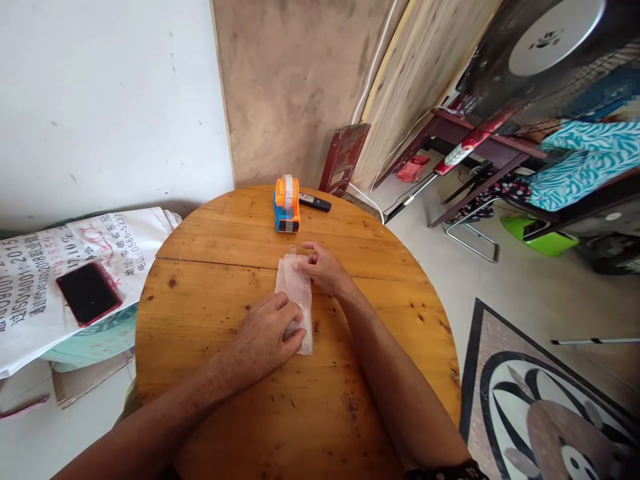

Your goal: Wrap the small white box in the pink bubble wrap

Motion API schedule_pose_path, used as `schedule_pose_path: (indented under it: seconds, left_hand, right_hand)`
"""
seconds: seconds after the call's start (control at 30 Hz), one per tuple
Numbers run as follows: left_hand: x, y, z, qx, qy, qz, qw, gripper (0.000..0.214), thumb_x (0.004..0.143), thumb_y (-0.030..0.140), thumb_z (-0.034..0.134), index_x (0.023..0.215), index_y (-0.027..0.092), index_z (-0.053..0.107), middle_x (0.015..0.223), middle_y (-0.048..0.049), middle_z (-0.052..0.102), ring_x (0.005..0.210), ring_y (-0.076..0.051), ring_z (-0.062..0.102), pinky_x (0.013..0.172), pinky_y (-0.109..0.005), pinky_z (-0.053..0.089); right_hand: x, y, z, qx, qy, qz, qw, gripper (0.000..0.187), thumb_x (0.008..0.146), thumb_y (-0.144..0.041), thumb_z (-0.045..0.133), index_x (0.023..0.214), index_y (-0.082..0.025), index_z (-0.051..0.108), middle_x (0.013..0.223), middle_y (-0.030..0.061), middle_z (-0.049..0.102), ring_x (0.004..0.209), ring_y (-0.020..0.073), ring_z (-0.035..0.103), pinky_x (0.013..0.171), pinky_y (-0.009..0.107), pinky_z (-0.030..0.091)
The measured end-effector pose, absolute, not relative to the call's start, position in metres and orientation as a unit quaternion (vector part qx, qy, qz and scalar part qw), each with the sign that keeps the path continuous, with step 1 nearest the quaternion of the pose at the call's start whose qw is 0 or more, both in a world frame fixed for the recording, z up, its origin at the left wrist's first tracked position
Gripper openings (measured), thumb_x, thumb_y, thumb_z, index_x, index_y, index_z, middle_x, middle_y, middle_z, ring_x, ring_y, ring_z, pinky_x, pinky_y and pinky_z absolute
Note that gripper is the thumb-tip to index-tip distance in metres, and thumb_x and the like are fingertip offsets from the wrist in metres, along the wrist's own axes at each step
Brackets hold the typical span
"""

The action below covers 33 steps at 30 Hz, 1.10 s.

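Observation:
A long, narrow piece of whitish, translucent bubble wrap (300, 287) lies on the round wooden table (215, 293), pointing away from me. My left hand (273, 327) has its fingers curled over the near part, and some of the wrap bulges between thumb and fingers. At the far end my right hand (323, 268) presses its thumb on the wrap, with the index finger bent just beyond. A small bit of clear tape (293, 249) sticks out past that far edge. Whether anything is inside the wrap cannot be seen.
Beyond my hands stand an orange and blue tape dispenser (287, 207) and a black remote control (315, 201). Left of the table, a phone (89, 293) lies on a printed white sack (135, 233). A chair (345, 157), a standing fan (530, 60) and a seated person (590, 160) are farther off.

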<state>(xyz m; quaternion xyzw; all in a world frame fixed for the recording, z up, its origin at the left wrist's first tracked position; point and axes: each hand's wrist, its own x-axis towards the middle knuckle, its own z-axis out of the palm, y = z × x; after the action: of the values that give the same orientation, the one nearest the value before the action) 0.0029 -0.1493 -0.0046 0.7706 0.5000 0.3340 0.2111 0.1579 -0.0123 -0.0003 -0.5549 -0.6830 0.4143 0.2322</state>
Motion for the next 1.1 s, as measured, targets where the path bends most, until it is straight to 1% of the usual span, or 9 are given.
schedule_pose_path:
  seconds: [0.17, 0.3, 0.37, 0.47, 0.5, 0.6, 0.67, 0.87, 1.1]
  left_hand:
    - [0.001, -0.151, -0.002, 0.785, 0.492, 0.319, 0.199, 0.022, 0.082, 0.017, 0.058, 0.104, 0.019, 0.062, 0.087, -0.0030, 0.058, 0.076, -0.017, 0.054, 0.071, -0.030, 0.047]
    - [0.001, -0.155, 0.005, 0.807, 0.497, 0.278, 0.158, 0.014, 0.088, 0.019, 0.053, 0.094, 0.020, 0.065, 0.089, -0.0058, 0.057, 0.082, -0.020, 0.056, 0.073, -0.034, 0.049]
    - [0.001, -0.157, 0.010, 0.815, 0.502, 0.259, 0.127, 0.013, 0.088, 0.019, 0.052, 0.091, 0.019, 0.065, 0.103, -0.0099, 0.058, 0.087, -0.022, 0.057, 0.077, -0.037, 0.050]
    - [0.001, -0.157, 0.014, 0.827, 0.495, 0.242, 0.109, 0.013, 0.088, 0.018, 0.053, 0.094, 0.018, 0.064, 0.128, -0.0138, 0.055, 0.099, -0.026, 0.059, 0.084, -0.043, 0.051]
    - [0.001, -0.157, 0.015, 0.830, 0.492, 0.233, 0.119, 0.013, 0.089, 0.017, 0.052, 0.095, 0.018, 0.064, 0.128, -0.0132, 0.057, 0.100, -0.027, 0.059, 0.085, -0.043, 0.051]
    - [0.001, -0.155, 0.015, 0.826, 0.491, 0.215, 0.175, 0.014, 0.089, 0.017, 0.051, 0.099, 0.019, 0.061, 0.110, -0.0095, 0.066, 0.098, -0.026, 0.061, 0.085, -0.041, 0.052]
    - [0.000, -0.154, 0.015, 0.812, 0.502, 0.216, 0.203, 0.016, 0.088, 0.018, 0.052, 0.102, 0.018, 0.060, 0.102, -0.0084, 0.068, 0.098, -0.026, 0.061, 0.085, -0.041, 0.052]
    - [-0.002, -0.152, 0.010, 0.786, 0.515, 0.241, 0.242, 0.023, 0.087, 0.020, 0.054, 0.108, 0.017, 0.062, 0.105, -0.0089, 0.070, 0.098, -0.025, 0.063, 0.087, -0.040, 0.052]
    - [-0.005, -0.149, 0.008, 0.795, 0.518, 0.224, 0.223, 0.024, 0.088, 0.025, 0.054, 0.108, 0.018, 0.065, 0.106, -0.0100, 0.069, 0.103, -0.028, 0.063, 0.088, -0.042, 0.052]
  right_hand:
    - [0.152, -0.011, -0.014, -0.542, -0.684, 0.396, 0.284, 0.051, 0.070, -0.028, 0.065, 0.118, -0.015, 0.057, 0.065, -0.0078, 0.047, 0.058, 0.0113, 0.045, 0.055, 0.023, 0.037]
    - [0.152, -0.010, -0.014, -0.542, -0.694, 0.378, 0.285, 0.046, 0.070, -0.029, 0.065, 0.113, -0.016, 0.061, 0.066, -0.0067, 0.049, 0.060, 0.0122, 0.046, 0.058, 0.024, 0.038]
    - [0.152, -0.010, -0.014, -0.544, -0.700, 0.369, 0.280, 0.044, 0.069, -0.028, 0.064, 0.112, -0.017, 0.062, 0.066, -0.0062, 0.050, 0.061, 0.0126, 0.047, 0.059, 0.024, 0.038]
    - [0.151, -0.010, -0.014, -0.544, -0.700, 0.367, 0.282, 0.044, 0.069, -0.027, 0.064, 0.111, -0.016, 0.062, 0.066, -0.0061, 0.050, 0.061, 0.0125, 0.047, 0.059, 0.024, 0.038]
    - [0.151, -0.011, -0.014, -0.541, -0.697, 0.373, 0.286, 0.043, 0.069, -0.026, 0.064, 0.110, -0.016, 0.062, 0.066, -0.0061, 0.050, 0.061, 0.0123, 0.047, 0.058, 0.024, 0.037]
    - [0.149, -0.012, -0.014, -0.521, -0.679, 0.414, 0.310, 0.038, 0.068, -0.028, 0.064, 0.105, -0.017, 0.062, 0.065, -0.0063, 0.049, 0.060, 0.0115, 0.045, 0.058, 0.024, 0.036]
    - [0.148, -0.013, -0.014, -0.499, -0.651, 0.463, 0.336, 0.037, 0.067, -0.030, 0.065, 0.102, -0.018, 0.062, 0.064, -0.0068, 0.048, 0.059, 0.0108, 0.044, 0.057, 0.023, 0.035]
    - [0.148, -0.020, 0.002, -0.435, -0.561, 0.594, 0.377, 0.041, 0.061, -0.033, 0.075, 0.098, -0.020, 0.061, 0.069, -0.0059, 0.057, 0.060, 0.0103, 0.049, 0.060, 0.024, 0.039]
    - [0.154, -0.047, 0.027, -0.373, -0.582, 0.614, 0.381, 0.038, 0.064, -0.032, 0.079, 0.098, -0.020, 0.066, 0.082, -0.0024, 0.064, 0.070, 0.0110, 0.055, 0.066, 0.025, 0.043]
